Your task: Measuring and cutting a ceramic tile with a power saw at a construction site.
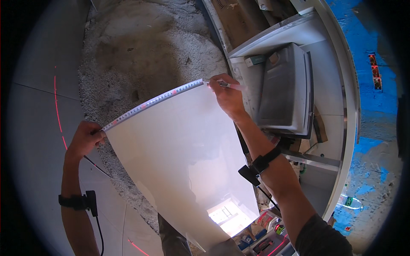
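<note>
Tape measure [153,100] lies along the white tile [179,158] top edge, axis 8-to-2 o'clock. Left hand [84,138] pinches its 8 o'clock end; right hand [227,97] pinches what looks like a pencil [228,85] at the 2 o'clock end.

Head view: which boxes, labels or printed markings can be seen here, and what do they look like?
Cardboard box: top centre, brown, flat, long.
Small label: on the white shelf, teal and white rectangle.
Tape measure: along the white tile's top edge, pale strip with black and red marks.

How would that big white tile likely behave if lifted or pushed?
The white tile looks stiff: its surface stays flat under the measuring tape. Its glossy face mirrors a window, so it is probably slippery. Large and thin, it likely feels heavy and could chip; the left hand steadies one corner.
</note>
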